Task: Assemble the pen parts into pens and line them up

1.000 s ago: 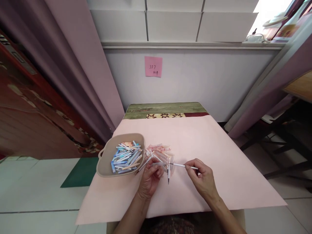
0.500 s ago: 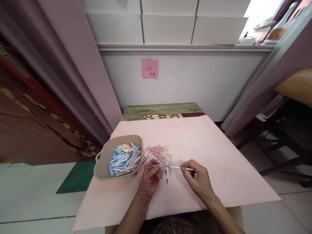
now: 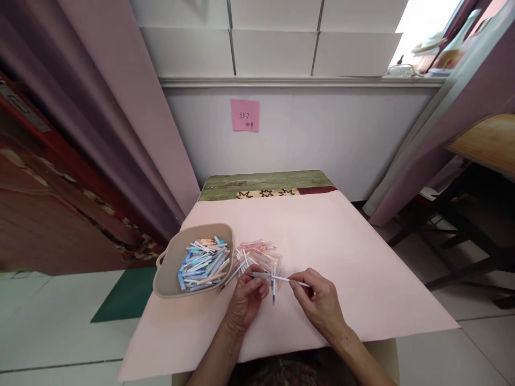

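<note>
My left hand [image 3: 246, 301] pinches a translucent pen barrel [image 3: 261, 275] between thumb and fingers, its open end facing right. In my right hand [image 3: 318, 301] is a thin white pen refill [image 3: 283, 279], held level and in line with the barrel. The refill's left end reaches the barrel's right end; whether it is inside I cannot tell. Just beneath them, another refill with a dark tip [image 3: 274, 296] points toward me. Behind my left hand lies a loose pile of white refills and clear, pinkish pen parts [image 3: 259, 251].
A beige basket [image 3: 161, 280] with a side handle stands at the left, holding many blue, white and tan pens. Pink paper [image 3: 322, 230] covers most of the table. A pink note [image 3: 245, 115] is stuck on the wall. A wooden stool or table [image 3: 486, 142] stands at the right.
My right hand has moved left with the refill, bringing it closer to the barrel. The left hand stays nearly in place. The whole view has shifted slightly.
</note>
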Demonstrator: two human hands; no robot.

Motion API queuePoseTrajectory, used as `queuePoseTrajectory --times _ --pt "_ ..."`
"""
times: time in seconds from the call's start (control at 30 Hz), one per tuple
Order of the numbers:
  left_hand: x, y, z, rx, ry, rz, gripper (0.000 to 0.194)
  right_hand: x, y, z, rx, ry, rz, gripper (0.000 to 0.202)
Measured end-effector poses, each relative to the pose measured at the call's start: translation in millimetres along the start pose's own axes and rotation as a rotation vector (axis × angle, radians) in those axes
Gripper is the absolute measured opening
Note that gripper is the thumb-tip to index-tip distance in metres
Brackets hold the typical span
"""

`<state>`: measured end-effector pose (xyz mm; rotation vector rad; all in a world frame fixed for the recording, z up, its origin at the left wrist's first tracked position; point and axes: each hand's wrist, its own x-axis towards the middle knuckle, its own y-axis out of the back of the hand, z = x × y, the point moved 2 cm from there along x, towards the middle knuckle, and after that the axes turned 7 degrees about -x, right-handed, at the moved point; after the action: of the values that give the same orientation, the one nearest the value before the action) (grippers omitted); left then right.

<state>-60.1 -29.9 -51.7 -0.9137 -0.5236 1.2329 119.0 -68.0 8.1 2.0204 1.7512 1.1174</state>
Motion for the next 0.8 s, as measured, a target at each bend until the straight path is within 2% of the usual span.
queuePoseTrajectory --times 0.17,0.4,0.5,0.6,0.73,0.8 --pt "-1.1 -2.5 -0.8 0.016 0.010 -0.002 0.019 -6.8 -14.7 -4.5 -0.062 0.040 -0.027 0.021" --pt "-1.9 -4.2 -6.7 0.068 0.046 -0.018 0.012 -8.7 -31.9 -10.8 -0.341 0.171 0.051 0.038" --pt "-1.4 -4.2 -6.7 0.051 0.041 -0.024 0.013 -7.8 -36.6 -10.8 -0.418 0.180 0.059 0.046" --pt "-1.5 -4.8 -5.1 0.038 0.049 -0.043 0.012 -4.4 -31.9 -9.4 -0.349 0.112 0.006 0.049" --pt "-1.0 -3.2 -1.8 0.007 0.023 -0.050 0.012 11.7 -15.2 2.3 -0.047 -0.149 -0.067 0.042" --pt "-0.5 -1.5 -1.4 -0.002 0.024 -0.065 0.012 24.5 -11.9 12.4 -0.025 -0.238 -0.059 0.036"
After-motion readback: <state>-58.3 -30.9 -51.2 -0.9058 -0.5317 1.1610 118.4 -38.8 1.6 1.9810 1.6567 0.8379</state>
